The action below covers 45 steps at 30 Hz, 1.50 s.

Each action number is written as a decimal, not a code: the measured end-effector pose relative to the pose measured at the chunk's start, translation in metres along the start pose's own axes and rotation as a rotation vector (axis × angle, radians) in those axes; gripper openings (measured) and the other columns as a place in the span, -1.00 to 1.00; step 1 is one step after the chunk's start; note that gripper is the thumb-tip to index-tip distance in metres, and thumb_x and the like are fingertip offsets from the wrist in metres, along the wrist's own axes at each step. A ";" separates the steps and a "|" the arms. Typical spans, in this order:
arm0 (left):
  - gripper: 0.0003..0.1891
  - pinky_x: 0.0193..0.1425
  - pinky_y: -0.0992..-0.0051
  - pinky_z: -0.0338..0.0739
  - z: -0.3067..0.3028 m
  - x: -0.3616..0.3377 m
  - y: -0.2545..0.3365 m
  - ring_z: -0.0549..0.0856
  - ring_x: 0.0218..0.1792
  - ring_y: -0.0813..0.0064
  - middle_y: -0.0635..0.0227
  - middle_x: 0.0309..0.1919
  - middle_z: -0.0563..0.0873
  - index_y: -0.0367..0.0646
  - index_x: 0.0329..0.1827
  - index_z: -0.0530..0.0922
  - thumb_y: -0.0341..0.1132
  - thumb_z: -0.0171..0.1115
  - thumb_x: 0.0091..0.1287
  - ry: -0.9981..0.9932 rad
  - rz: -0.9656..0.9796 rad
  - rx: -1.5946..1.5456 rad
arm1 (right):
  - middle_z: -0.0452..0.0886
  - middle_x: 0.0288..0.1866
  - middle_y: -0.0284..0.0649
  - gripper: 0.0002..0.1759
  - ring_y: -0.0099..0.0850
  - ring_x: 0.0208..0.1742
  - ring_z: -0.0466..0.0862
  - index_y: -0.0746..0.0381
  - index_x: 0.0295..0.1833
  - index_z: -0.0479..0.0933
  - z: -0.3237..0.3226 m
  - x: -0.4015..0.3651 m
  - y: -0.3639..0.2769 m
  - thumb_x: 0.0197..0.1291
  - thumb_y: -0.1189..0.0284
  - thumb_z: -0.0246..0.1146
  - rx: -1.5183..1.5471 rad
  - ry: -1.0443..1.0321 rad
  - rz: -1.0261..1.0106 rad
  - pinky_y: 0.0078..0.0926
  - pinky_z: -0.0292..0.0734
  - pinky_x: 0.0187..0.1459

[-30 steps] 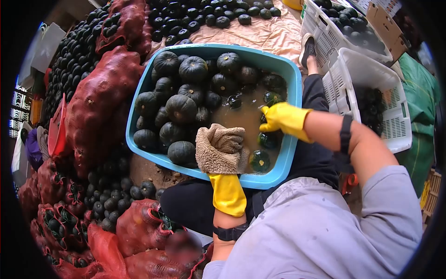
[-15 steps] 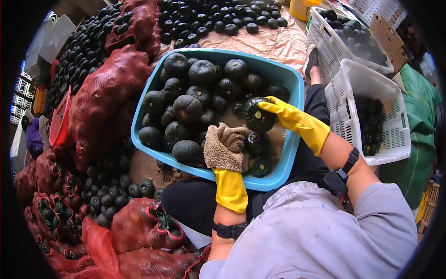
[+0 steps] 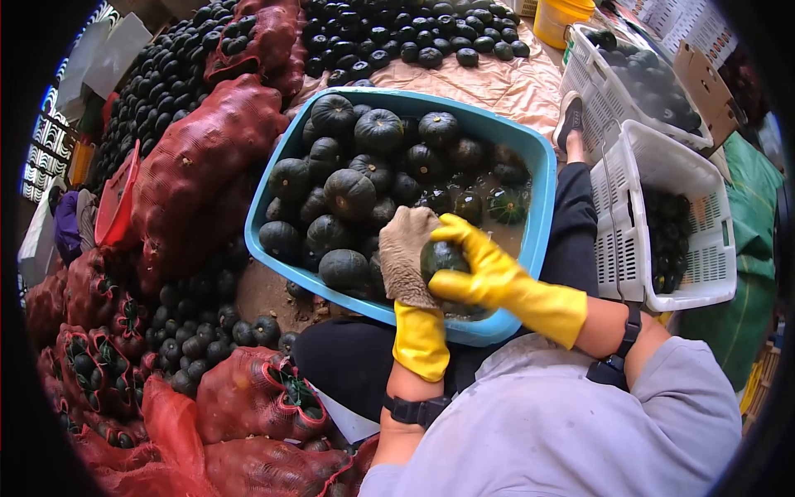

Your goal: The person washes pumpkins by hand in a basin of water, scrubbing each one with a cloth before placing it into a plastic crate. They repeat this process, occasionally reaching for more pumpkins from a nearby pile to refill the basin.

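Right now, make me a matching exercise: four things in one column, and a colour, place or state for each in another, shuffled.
1. Tub
2. Bucket
3. Cloth
4. Right hand

A. Brown
B. Yellow-gloved, fingers on a pumpkin
C. Blue
D. Yellow, beyond the tub

Pairs: 1-C, 2-D, 3-A, 4-B
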<state>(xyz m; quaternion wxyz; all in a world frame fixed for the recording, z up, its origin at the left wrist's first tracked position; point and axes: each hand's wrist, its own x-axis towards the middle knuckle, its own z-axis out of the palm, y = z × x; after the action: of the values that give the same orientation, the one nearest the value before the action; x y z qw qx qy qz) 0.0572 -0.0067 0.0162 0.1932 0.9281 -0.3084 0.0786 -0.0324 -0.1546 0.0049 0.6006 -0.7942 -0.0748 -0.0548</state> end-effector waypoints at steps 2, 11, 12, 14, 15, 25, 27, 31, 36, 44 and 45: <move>-0.84 0.01 0.32 0.71 0.021 -0.006 0.014 0.74 -0.01 0.20 0.18 -0.18 0.70 -0.03 -0.10 0.67 -0.33 0.33 0.27 0.109 -0.113 -0.325 | 0.56 0.48 0.01 -0.19 -0.09 0.56 0.51 0.19 0.52 0.50 0.014 0.012 0.013 0.18 0.23 0.60 -0.101 0.127 -0.113 -0.12 0.38 0.58; -0.59 0.23 0.24 0.57 0.035 -0.023 0.014 0.71 0.12 0.12 0.13 0.07 0.70 -0.14 0.13 0.61 -0.14 0.37 0.31 0.126 -0.043 -0.551 | 0.49 0.55 -0.01 -0.16 -0.03 0.65 0.41 0.12 0.52 0.53 0.002 -0.009 0.010 0.12 0.23 0.66 -0.217 -0.048 -0.183 -0.09 0.30 0.63; -0.56 0.25 0.23 0.56 0.048 -0.020 0.016 0.70 0.13 0.11 0.12 0.09 0.70 -0.16 0.16 0.61 -0.11 0.37 0.31 0.107 -0.056 -0.524 | 0.53 0.52 -0.02 -0.19 -0.01 0.61 0.46 0.14 0.51 0.52 -0.004 0.007 0.017 0.16 0.24 0.64 -0.048 0.009 -0.210 -0.10 0.33 0.61; -0.46 0.40 0.19 0.50 0.046 -0.016 0.036 0.68 0.20 0.07 0.08 0.19 0.70 -0.21 0.24 0.58 -0.05 0.39 0.32 0.002 -0.067 -0.303 | 0.55 0.49 -0.01 -0.21 -0.03 0.57 0.50 0.18 0.50 0.51 -0.004 0.039 0.036 0.21 0.23 0.62 -0.080 0.353 0.096 -0.13 0.34 0.61; -0.39 0.51 0.16 0.45 0.032 -0.016 0.052 0.65 0.26 0.03 0.04 0.26 0.69 -0.25 0.30 0.56 -0.01 0.40 0.32 -0.092 -0.064 -0.130 | 0.58 0.46 0.00 -0.24 -0.06 0.55 0.53 0.18 0.49 0.52 -0.006 0.053 0.031 0.22 0.24 0.61 -0.276 0.490 0.220 -0.16 0.35 0.60; -0.38 0.00 0.30 0.71 0.025 -0.014 0.027 0.78 -0.07 0.18 0.23 0.02 0.69 -0.03 0.25 0.50 -0.12 0.59 0.16 0.064 -0.240 -0.270 | 0.70 0.32 0.10 -0.41 0.05 0.29 0.69 0.21 0.42 0.62 -0.004 0.024 -0.023 0.39 0.16 0.45 -0.350 0.031 0.008 -0.13 0.58 0.36; -0.33 0.01 0.27 0.71 0.032 -0.026 0.015 0.78 -0.07 0.16 0.22 0.07 0.70 -0.05 0.30 0.49 -0.09 0.60 0.17 0.043 -0.149 -0.430 | 0.67 0.35 0.14 -0.43 0.13 0.29 0.68 0.13 0.43 0.62 -0.001 0.015 -0.026 0.35 0.23 0.46 -0.481 -0.025 -0.050 -0.09 0.59 0.34; -0.31 0.10 0.26 0.73 0.038 -0.031 0.012 0.81 0.00 0.17 0.24 0.14 0.73 -0.08 0.38 0.47 -0.08 0.57 0.25 0.110 -0.158 -0.834 | 0.77 0.16 -0.18 -0.46 -0.42 0.19 0.73 0.10 0.44 0.63 -0.029 0.027 -0.043 0.39 0.28 0.50 0.338 -0.235 0.682 -0.43 0.61 0.28; -0.05 0.45 0.16 0.57 0.048 -0.041 0.034 0.66 0.33 0.00 0.05 0.24 0.70 -0.15 0.37 0.56 -0.09 0.81 -0.17 0.414 -0.285 -0.620 | 0.65 0.32 -0.22 -0.33 -0.43 0.16 0.71 0.15 0.60 0.43 0.004 0.012 0.030 0.46 0.33 0.43 0.161 0.320 0.154 -0.47 0.61 0.27; -0.42 0.23 0.21 0.68 0.064 -0.045 -0.002 0.79 0.08 0.05 0.13 0.05 0.79 -0.19 0.21 0.68 -0.12 0.63 0.17 0.520 -0.126 -0.605 | 0.66 0.32 -0.21 -0.30 -0.31 0.33 0.66 0.16 0.58 0.40 -0.009 0.016 -0.014 0.45 0.19 0.45 0.910 -0.012 0.740 -0.25 0.62 0.34; -0.42 0.31 0.21 0.65 0.062 -0.043 0.005 0.78 0.13 0.04 0.09 0.09 0.78 -0.20 0.23 0.67 -0.15 0.61 0.18 0.442 -0.226 -0.784 | 0.66 0.32 -0.19 -0.27 -0.30 0.32 0.66 0.16 0.58 0.40 0.004 0.016 -0.016 0.43 0.17 0.48 0.840 0.105 0.683 -0.23 0.61 0.35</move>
<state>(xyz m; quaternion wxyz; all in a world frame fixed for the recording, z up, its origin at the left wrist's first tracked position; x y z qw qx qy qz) 0.0214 -0.0123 -0.0499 0.5980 0.7738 -0.1632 0.1303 -0.0199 -0.1459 0.0220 0.8528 -0.4613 0.2021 0.1383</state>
